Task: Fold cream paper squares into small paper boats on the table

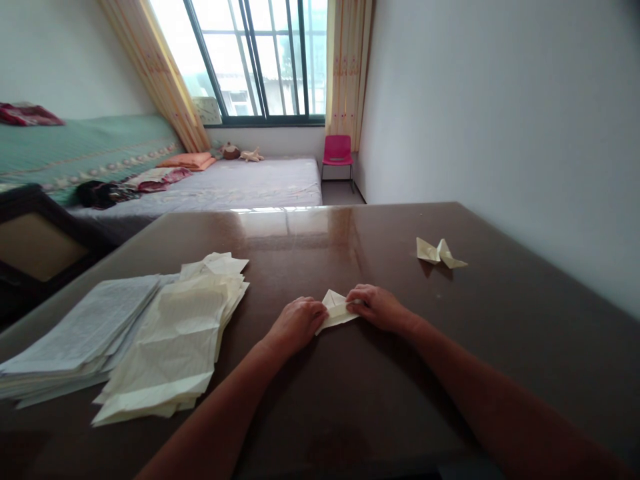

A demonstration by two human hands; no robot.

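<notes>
A small folded sheet of cream paper (336, 311) lies on the brown glossy table between my two hands, its top coming to a point. My left hand (300, 321) grips the left end, thumb and fingers closed on the paper. At the right end, my right hand (379, 307) pinches the paper in the same way. The fingers cover both ends of the sheet. Farther back on the right stands a folded paper piece (440, 253) with two pointed peaks, apart from my hands.
Left of my hands lie a pile of creased cream lined paper (175, 333) and a stack of printed sheets (95, 323). A wooden chair (45, 247) stands by the table's left edge. Beyond are a bed (270, 183), a pink chair (338, 151) and a wall on the right.
</notes>
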